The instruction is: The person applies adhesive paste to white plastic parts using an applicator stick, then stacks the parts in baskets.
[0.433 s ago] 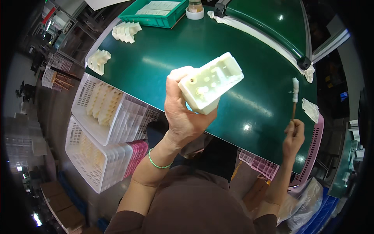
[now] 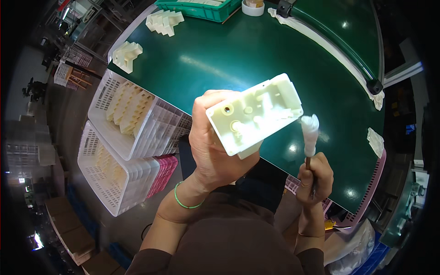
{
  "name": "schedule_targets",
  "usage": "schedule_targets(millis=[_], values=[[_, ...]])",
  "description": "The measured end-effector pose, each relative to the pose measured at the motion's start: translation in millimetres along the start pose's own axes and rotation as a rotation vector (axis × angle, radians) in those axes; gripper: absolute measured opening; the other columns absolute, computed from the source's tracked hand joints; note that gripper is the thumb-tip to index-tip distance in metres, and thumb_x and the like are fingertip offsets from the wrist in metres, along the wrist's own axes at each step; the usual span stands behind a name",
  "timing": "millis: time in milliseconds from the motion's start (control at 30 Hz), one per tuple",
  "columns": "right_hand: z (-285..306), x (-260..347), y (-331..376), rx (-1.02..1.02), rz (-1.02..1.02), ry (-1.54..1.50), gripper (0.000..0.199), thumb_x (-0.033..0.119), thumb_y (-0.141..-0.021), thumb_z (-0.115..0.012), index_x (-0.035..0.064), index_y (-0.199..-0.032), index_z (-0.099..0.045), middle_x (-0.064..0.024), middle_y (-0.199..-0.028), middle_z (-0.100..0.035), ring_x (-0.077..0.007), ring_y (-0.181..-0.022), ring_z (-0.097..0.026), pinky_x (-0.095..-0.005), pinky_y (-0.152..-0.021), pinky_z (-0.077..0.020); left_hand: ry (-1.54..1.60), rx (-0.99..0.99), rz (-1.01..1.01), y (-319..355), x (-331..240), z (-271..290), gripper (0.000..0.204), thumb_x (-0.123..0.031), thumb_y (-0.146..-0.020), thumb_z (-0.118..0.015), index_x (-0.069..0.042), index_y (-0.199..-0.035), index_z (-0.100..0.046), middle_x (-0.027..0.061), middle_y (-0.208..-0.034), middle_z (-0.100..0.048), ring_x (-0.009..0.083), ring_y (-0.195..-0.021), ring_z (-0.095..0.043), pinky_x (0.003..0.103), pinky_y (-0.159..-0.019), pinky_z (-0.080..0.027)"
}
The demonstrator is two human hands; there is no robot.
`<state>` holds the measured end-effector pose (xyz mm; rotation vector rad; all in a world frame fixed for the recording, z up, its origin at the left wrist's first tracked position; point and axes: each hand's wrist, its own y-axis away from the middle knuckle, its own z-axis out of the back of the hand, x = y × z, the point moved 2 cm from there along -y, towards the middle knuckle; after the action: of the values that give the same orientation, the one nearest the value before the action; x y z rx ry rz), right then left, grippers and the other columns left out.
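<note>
My left hand [image 2: 220,153] grips a cream plastic housing [image 2: 238,133] from below and behind, its fingers wrapped round the back. The open side of the housing faces up toward me and shows pegs and small holes inside, with bright light on it. In my right hand [image 2: 315,179] is a thin stick, pinched below its tip. White fluffy wadding is wound round the top of this swab [image 2: 310,135]. The swab stands upright just right of the housing's near right corner, apart from it.
Similar cream parts [image 2: 165,22] stand at the table's far left, with another [image 2: 127,57] nearer. A green tray [image 2: 211,11] and a white round pot [image 2: 253,8] are at the back. Stacked white crates [image 2: 137,137] hold cream parts at left. A white cloth [image 2: 376,142] lies at the right edge.
My right hand has brought the swab leftward, close beside the housing. My left hand has lowered the housing slightly and turned its open side more toward me. The view has shifted too.
</note>
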<state>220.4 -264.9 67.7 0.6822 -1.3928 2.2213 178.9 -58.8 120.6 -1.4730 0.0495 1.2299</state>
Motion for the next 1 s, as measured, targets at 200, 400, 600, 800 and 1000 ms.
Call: schedule_targets(millis=[200,400,600,800,1000], values=[[-12.8,8.8,-10.8,0.111,0.051,0.015,0.020,0.003,-0.084,-0.062,0.0041,-0.102,-0.053,-0.0028,-0.063,-0.053,-0.0163,-0.050,-0.048,-0.0264,-0.046,-0.0388,0.002,-0.038,-0.010,0.4,13.6,2.1,0.056,0.006,-0.062,-0.075,0.000,-0.108,-0.044,0.0096,-0.099,-0.052,0.0147,-0.087,-0.055,0.026,-0.078,-0.045],[-25.5,13.9,-22.2,0.180,0.105,0.094,0.026,0.002,-0.076,-0.067,0.0033,-0.101,-0.057,-0.0038,-0.065,-0.054,-0.0170,-0.050,-0.049,-0.0274,-0.042,-0.0360,0.404,-0.051,0.561,13.1,22.9,-0.6,0.059,0.004,-0.061,-0.076,0.001,-0.110,-0.043,0.0088,-0.100,-0.052,0.0133,-0.087,-0.055,0.026,-0.077,-0.047],[-39.0,14.5,-28.9,0.319,0.159,0.129,0.025,0.004,-0.077,-0.068,0.0024,-0.100,-0.058,-0.0040,-0.063,-0.052,-0.0161,-0.047,-0.047,-0.0274,-0.040,-0.0341,0.041,0.071,0.224,13.1,36.8,-0.2,0.063,0.000,-0.060,-0.076,0.001,-0.113,-0.043,0.0092,-0.101,-0.052,0.0131,-0.087,-0.056,0.025,-0.076,-0.048],[-38.7,6.0,-25.0,0.092,0.096,-0.171,0.019,0.003,-0.084,-0.062,-0.0022,-0.101,-0.055,-0.0048,-0.059,-0.050,-0.0145,-0.044,-0.044,-0.0260,-0.041,-0.0320,0.353,-0.013,0.554,20.1,37.2,7.6,0.063,0.005,-0.060,-0.075,0.000,-0.114,-0.042,0.0083,-0.104,-0.052,0.0133,-0.094,-0.056,0.026,-0.083,-0.047],[-44.1,-3.9,-10.3,-0.048,-0.198,-0.292,0.015,0.002,-0.089,-0.055,-0.0069,-0.102,-0.053,-0.0028,-0.059,-0.049,-0.0083,-0.049,-0.044,-0.0227,-0.043,-0.0304,0.229,-0.074,0.152,15.1,37.3,8.0,0.062,0.006,-0.060,-0.074,0.001,-0.113,-0.042,0.0104,-0.105,-0.051,0.0160,-0.096,-0.055,0.028,-0.084,-0.045]])
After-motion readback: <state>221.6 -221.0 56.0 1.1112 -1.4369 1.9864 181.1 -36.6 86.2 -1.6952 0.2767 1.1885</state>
